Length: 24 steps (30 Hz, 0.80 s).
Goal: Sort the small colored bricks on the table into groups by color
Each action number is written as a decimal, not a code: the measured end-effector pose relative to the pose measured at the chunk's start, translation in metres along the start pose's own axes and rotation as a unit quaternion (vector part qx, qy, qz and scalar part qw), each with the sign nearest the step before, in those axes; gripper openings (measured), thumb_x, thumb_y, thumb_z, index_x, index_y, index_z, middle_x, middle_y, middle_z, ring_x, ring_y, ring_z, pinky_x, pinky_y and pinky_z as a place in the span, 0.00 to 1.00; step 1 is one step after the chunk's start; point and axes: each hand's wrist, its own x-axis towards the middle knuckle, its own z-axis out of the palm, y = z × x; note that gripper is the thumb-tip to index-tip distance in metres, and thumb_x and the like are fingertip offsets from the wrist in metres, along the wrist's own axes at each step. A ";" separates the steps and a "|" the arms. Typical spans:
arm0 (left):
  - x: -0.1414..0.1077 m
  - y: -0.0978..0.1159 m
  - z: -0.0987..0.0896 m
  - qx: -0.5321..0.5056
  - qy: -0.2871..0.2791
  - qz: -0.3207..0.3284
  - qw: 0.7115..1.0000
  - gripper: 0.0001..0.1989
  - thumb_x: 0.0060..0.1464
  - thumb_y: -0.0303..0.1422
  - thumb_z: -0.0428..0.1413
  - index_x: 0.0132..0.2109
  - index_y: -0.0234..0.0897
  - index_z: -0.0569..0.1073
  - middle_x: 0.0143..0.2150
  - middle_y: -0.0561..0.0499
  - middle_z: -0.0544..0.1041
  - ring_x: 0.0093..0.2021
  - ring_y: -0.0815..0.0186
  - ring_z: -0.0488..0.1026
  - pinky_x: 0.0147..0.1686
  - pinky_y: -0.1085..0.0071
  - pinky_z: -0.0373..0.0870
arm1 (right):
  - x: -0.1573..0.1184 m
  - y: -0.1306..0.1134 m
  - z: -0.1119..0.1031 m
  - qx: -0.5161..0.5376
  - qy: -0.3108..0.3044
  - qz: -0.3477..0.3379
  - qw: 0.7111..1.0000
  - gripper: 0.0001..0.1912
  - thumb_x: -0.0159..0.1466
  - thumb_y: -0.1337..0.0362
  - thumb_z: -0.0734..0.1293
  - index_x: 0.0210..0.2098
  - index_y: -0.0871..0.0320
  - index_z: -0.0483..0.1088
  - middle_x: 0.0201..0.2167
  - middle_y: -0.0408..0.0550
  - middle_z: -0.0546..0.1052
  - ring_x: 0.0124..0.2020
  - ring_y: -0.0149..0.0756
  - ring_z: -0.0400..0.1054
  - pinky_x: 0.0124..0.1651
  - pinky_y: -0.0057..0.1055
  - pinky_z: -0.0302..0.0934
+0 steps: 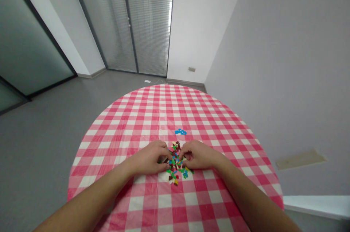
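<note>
A loose pile of small plastic bricks (175, 163) in green, dark red, blue, yellow and white lies on the pink-and-white gingham tablecloth (128, 115). My left hand (149, 158) reaches the pile's left side, its curled fingertips among the pieces. My right hand (197, 154) touches the pile's right side from the opposite direction. The fingers hide part of the pile, so I cannot tell whether either hand holds a brick. Just beyond the pile, a small group of blue bricks (180, 132) lies apart.
The round table's edge curves around the cloth, with grey floor beyond it. A white wall stands at the right, and a glass partition with blinds (149, 20) stands ahead. A small white device (147, 81) with a cable lies on the floor by the far wall.
</note>
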 end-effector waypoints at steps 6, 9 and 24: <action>0.001 0.001 -0.001 -0.005 0.012 0.000 1.000 0.03 0.51 0.29 0.59 0.36 0.38 0.76 0.31 0.52 0.72 0.33 0.66 0.68 0.34 0.71 0.62 | 0.000 -0.001 0.002 -0.009 -0.002 0.008 1.000 0.09 0.50 0.70 0.69 0.32 0.56 0.77 0.24 0.40 0.74 0.24 0.27 0.63 0.26 0.22 0.50; 0.002 0.001 0.000 -0.008 0.015 0.006 1.000 0.02 0.51 0.29 0.59 0.35 0.38 0.76 0.30 0.52 0.71 0.33 0.66 0.68 0.34 0.71 0.62 | 0.000 -0.002 0.002 -0.022 0.003 0.005 1.000 0.08 0.51 0.69 0.69 0.32 0.55 0.77 0.25 0.40 0.75 0.24 0.27 0.63 0.27 0.23 0.51; 0.002 -0.001 0.001 -0.014 0.014 0.007 1.000 0.04 0.53 0.32 0.58 0.37 0.38 0.76 0.32 0.50 0.73 0.34 0.65 0.69 0.35 0.70 0.63 | 0.002 -0.007 0.000 -0.034 -0.005 -0.008 0.999 0.04 0.56 0.66 0.69 0.29 0.56 0.78 0.24 0.42 0.77 0.24 0.28 0.64 0.28 0.23 0.52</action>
